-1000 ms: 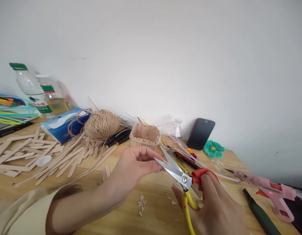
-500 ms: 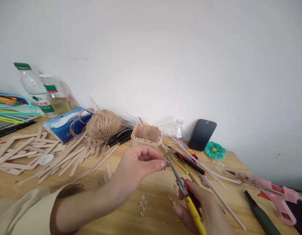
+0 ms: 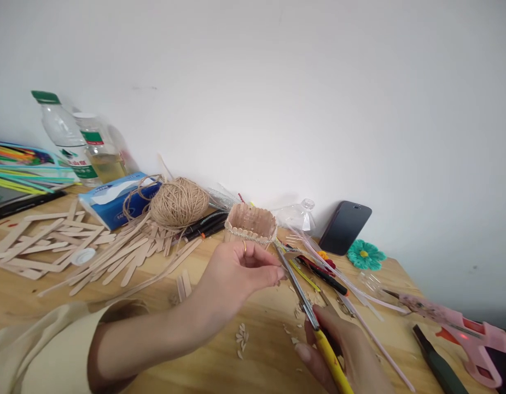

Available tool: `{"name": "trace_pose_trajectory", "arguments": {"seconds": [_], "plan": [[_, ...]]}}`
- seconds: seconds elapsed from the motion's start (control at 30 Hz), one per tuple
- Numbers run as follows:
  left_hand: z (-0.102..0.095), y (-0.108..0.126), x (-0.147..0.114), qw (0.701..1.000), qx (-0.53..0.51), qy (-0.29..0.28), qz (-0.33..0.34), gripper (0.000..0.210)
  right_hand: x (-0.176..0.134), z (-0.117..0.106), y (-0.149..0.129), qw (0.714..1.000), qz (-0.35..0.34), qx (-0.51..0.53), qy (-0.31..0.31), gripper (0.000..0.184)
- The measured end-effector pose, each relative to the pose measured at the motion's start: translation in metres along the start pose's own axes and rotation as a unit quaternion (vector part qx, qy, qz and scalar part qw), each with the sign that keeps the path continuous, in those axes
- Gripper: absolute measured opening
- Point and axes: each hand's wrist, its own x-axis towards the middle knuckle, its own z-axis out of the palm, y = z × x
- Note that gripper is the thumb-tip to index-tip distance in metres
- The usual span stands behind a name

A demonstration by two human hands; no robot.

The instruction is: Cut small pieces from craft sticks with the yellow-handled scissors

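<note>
My left hand (image 3: 232,282) pinches a small pale sliver of wooden stick between thumb and forefinger, mostly hidden by the fingertips. Right beside those fingertips run the blades of yellow-handled scissors (image 3: 297,290). My right hand (image 3: 355,345) is wrapped round the scissors' handles, and the blades look nearly together. Below the left hand lies a little heap of petal-shaped wood chips (image 3: 242,335), with more scraps (image 3: 294,339) under the scissors. Just beyond the left hand stands a small basket of wooden sticks (image 3: 250,220) with a silvery band around it.
At left are craft sticks (image 3: 43,241), a twine ball (image 3: 181,202), a blue tissue pack (image 3: 117,202) and bottles (image 3: 68,137). At right are a phone (image 3: 346,227), a teal flower (image 3: 365,254), a marker (image 3: 324,276), a pink glue gun (image 3: 458,328) and a dark green tool (image 3: 437,358).
The view has shifted slightly, so most things sit a little further right. Both hands keep their grips, and the sliver at the left fingertips shows less than before.
</note>
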Motion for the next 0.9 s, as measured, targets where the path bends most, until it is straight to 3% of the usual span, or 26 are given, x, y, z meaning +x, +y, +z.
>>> {"name": "trace_pose_trajectory", "arguments": {"seconds": [0.1, 0.37, 0.6, 0.77, 0.9], "plan": [[0.0, 0.001, 0.002, 1.0, -0.003, -0.013, 0.001, 0.009, 0.0, 0.0, 0.004, 1.0, 0.014, 0.015, -0.008, 0.043], [-0.002, -0.003, 0.001, 0.999, -0.014, -0.047, 0.005, 0.005, -0.002, -0.01, -0.01, 0.972, 0.076, 0.22, -0.003, 0.051], [-0.001, 0.0, 0.001, 0.997, -0.039, -0.06, -0.02, 0.004, 0.002, -0.015, -0.014, 0.982, 0.011, 0.188, -0.003, 0.049], [-0.001, 0.0, 0.001, 0.995, -0.079, -0.054, -0.035, 0.008, 0.006, -0.002, 0.004, 0.979, 0.038, 0.199, -0.035, 0.06], [-0.001, -0.003, 0.002, 0.995, -0.077, -0.044, -0.038, 0.014, 0.003, 0.008, 0.009, 0.983, 0.015, 0.183, -0.027, 0.062]]}}
